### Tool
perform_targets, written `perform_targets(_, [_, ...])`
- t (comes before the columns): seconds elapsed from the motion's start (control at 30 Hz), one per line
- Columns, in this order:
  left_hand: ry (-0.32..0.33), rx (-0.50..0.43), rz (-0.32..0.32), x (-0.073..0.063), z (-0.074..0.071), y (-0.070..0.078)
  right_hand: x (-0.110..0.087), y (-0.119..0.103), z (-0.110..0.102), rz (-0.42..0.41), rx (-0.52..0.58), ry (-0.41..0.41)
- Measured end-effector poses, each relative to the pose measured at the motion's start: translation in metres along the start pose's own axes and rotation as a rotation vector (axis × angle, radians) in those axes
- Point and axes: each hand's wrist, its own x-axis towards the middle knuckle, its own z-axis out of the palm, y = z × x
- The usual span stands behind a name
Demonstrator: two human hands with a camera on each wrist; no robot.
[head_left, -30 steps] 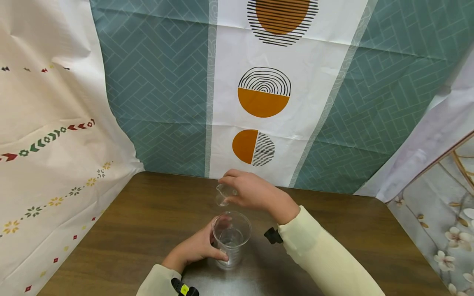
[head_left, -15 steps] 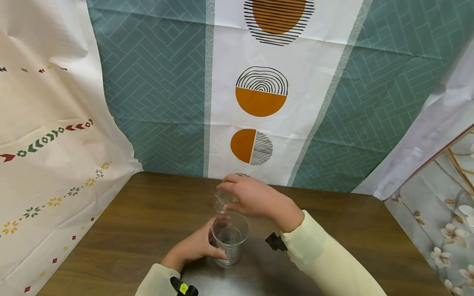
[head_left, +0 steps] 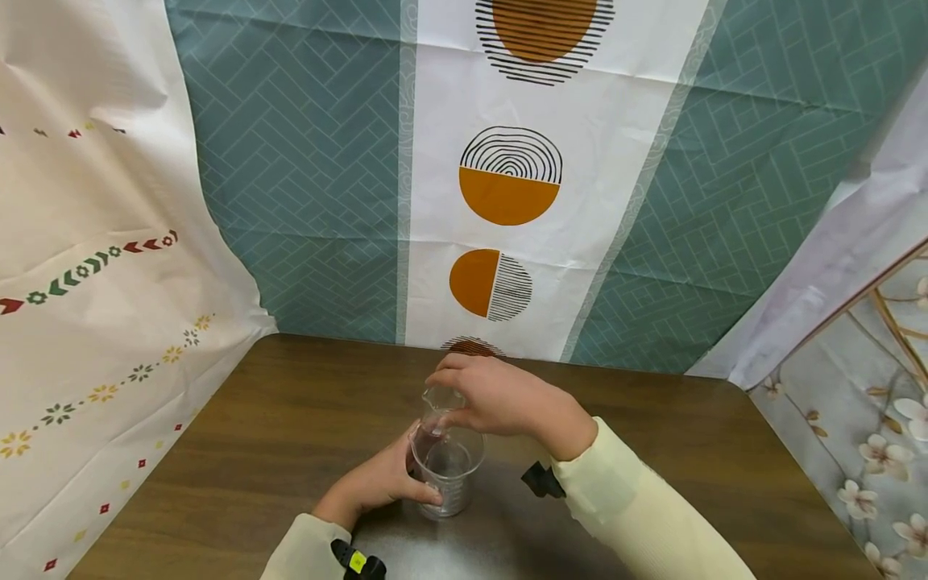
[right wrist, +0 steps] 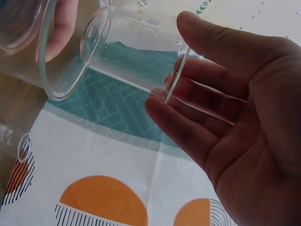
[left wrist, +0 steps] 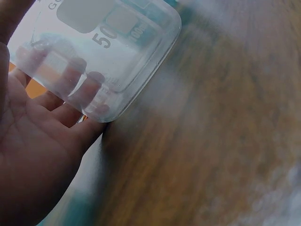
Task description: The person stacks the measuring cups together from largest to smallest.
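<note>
My left hand (head_left: 384, 481) grips a large clear glass beaker (head_left: 458, 491), thumb in front and fingers curled round its far side. Printed marks show on the glass in the left wrist view. Inside it shows a smaller rounded outline, apparently another beaker nested there. My right hand (head_left: 500, 396) pinches a small clear beaker (right wrist: 134, 61) by its rim with thumb and fingertips. In the head view the small beaker's base hangs over the far left of the large beaker's mouth, partly behind my fingers. Whether it touches the large beaker, I cannot tell.
Both hands are above a brown wooden table (head_left: 246, 459). Another small clear glass vessel (right wrist: 9, 141) shows at the left edge of the right wrist view. Behind the table hangs a teal and white patterned cloth (head_left: 312, 201); a cream printed cloth (head_left: 94, 242) lines the left side.
My right hand has lowered the small beaker and brought it closer, from beyond the large beaker to over its mouth. My left hand keeps its grip on the large beaker.
</note>
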Motion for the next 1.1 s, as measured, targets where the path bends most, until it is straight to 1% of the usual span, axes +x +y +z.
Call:
perform_targets(0.13, [0.01,-0.003,-0.002,-0.001,0.0,0.0,-0.001,-0.002,0.001,0.004,0.03,-0.021])
perform_targets(0.3, [0.008,-0.015,0.013,0.0,0.0,0.0,-0.002,-0.004,0.001,-0.011,0.048,-0.03])
perform_targets(0.43, [-0.003,-0.029,0.02,0.001,0.0,-0.002,-0.002,-0.006,0.004,-0.036,0.056,-0.039])
perform_targets(0.63, [-0.012,-0.045,0.032,0.001,0.0,-0.002,-0.001,-0.008,0.008,-0.033,0.05,-0.064])
perform_targets(0.77, [-0.02,-0.053,0.025,0.001,0.0,-0.002,-0.002,-0.007,0.014,-0.036,0.063,-0.07])
perform_targets(0.93, [-0.012,-0.029,0.007,0.001,0.0,0.0,-0.002,-0.005,0.022,-0.035,0.081,-0.09])
perform_targets(1.1, [-0.003,-0.011,0.002,0.0,0.0,0.001,-0.001,-0.004,0.028,-0.032,0.07,-0.097])
